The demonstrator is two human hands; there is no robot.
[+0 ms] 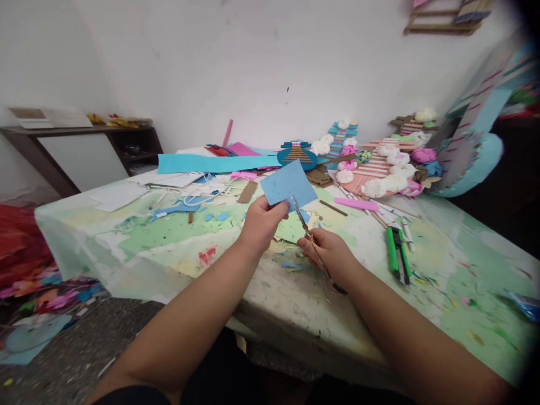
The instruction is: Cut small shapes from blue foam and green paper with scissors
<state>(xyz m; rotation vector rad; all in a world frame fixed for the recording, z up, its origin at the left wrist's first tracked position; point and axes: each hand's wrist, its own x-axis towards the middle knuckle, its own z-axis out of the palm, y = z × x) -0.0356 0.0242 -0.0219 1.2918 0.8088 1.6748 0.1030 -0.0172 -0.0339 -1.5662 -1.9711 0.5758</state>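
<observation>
My left hand [264,222] pinches the lower left edge of a blue sheet of paper [289,183], held up above the table. In my right hand [331,256] is a pair of scissors [304,224], pointing up and to the left. Their tips touch the lower part of the sheet, close to my left thumb. Whether the blades are apart is too small to tell. Small blue scraps [223,216] lie on the table behind my left hand.
A green utility knife [397,256] lies to the right, near several sticks and a pink strip [356,203]. At the back are a long turquoise strip [215,163], a blue craft guitar shape [297,157] and paper flowers [392,169]. The table edge [304,320] runs close before me.
</observation>
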